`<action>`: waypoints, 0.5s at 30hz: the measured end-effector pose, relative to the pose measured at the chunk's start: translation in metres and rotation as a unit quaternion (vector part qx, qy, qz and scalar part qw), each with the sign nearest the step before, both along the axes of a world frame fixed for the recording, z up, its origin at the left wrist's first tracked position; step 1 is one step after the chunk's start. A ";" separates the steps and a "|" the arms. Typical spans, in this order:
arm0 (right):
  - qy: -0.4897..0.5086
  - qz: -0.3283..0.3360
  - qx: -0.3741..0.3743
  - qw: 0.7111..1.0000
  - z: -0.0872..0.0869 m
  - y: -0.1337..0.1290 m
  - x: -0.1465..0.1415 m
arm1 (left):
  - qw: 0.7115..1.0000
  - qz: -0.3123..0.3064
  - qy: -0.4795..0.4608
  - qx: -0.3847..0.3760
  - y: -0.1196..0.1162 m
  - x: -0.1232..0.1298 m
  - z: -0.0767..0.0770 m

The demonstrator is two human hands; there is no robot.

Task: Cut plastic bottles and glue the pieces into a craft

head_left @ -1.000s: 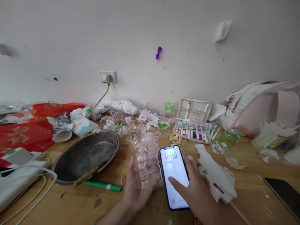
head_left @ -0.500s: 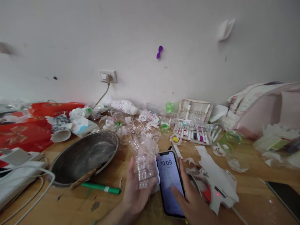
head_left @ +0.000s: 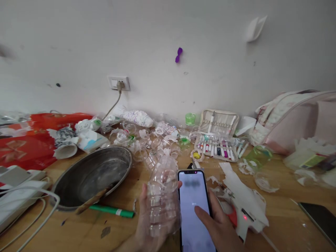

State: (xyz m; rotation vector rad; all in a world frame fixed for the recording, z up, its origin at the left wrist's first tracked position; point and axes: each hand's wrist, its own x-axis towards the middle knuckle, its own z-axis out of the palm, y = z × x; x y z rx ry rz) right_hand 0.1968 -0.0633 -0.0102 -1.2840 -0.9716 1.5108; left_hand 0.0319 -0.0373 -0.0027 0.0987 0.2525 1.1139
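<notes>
A clear, ribbed plastic bottle (head_left: 163,196) lies in my left hand (head_left: 147,227), whose fingers wrap round it from below and behind. Right beside it, my right hand (head_left: 217,220) grips a phone (head_left: 194,196) by its right edge. My right thumb rests over the lit, pale blue screen. The phone stands close against the bottle's right side, and its lower end runs out of view. A green marker (head_left: 112,211) and a metal pan (head_left: 91,176) lie to the left of my left hand.
Plastic scraps and torn paper (head_left: 157,140) crowd the back of the table. A marker case (head_left: 217,147) is open behind the phone. A white glue gun (head_left: 246,210) with a red light lies at right, near a dark tablet (head_left: 319,218). A power strip (head_left: 21,199) with cables lies left.
The phone has come slightly nearer and lower, and its clock display has given way to a blurred screen. The bottle has tilted more upright and shows more of its length.
</notes>
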 end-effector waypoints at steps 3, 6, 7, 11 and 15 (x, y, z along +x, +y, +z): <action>0.030 -0.005 -0.028 0.999 0.000 -0.001 0.000 | 1.000 -0.003 -0.004 0.021 0.000 0.000 0.000; 0.035 -0.024 -0.047 0.998 0.003 -0.004 -0.001 | 0.999 -0.002 -0.006 0.034 0.000 0.001 0.000; 0.022 -0.028 -0.046 0.998 0.004 -0.004 -0.001 | 1.000 -0.002 -0.007 0.029 0.000 0.002 0.000; 0.019 -0.016 -0.028 0.999 0.001 -0.005 -0.001 | 1.000 -0.004 -0.012 0.017 0.000 0.002 0.003; 0.054 -0.033 -0.048 0.997 -0.002 -0.004 0.000 | 0.999 -0.007 -0.018 0.025 -0.001 0.002 0.000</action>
